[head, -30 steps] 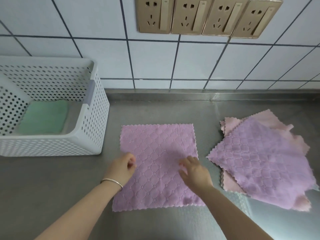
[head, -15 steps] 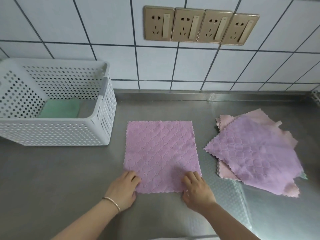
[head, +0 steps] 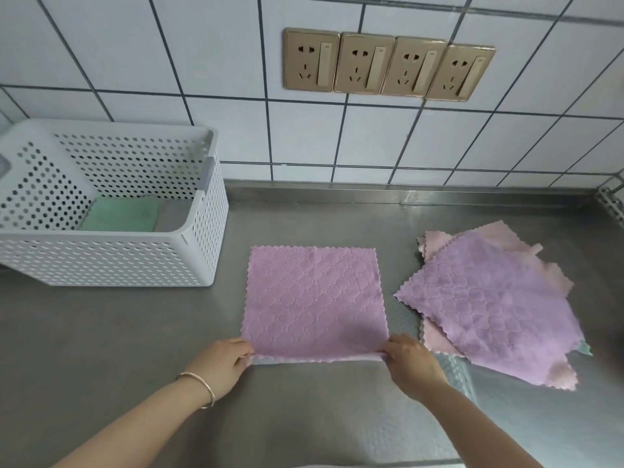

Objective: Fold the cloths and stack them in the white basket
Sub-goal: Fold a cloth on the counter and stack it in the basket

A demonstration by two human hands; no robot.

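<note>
On the counter (head: pixel 101 332), a purple cloth (head: pixel 314 302) lies flat and square, between the white basket (head: pixel 111 261) on the left and a loose pile (head: pixel 496 309) of unfolded cloths on the right. The left hand (head: pixel 221 364) pinches the near left corner of the cloth; the right hand (head: pixel 410 364) pinches the near right corner. Fingers of both are curled on the hem, which is raised slightly off the counter.

Step in hand, as judged: the first fold, near edge to far edge.
- Lift both corners together and keep the hem taut between them, so the cloth does not sag at the middle.
- Carry the hem straight away from the body and lay it on the far edge, corner to corner.
- Release only once the scalloped edges line up, then press the crease flat.

A green cloth (head: pixel 121 216) already lies folded in the basket; the finished purple one goes on top of it.
</note>
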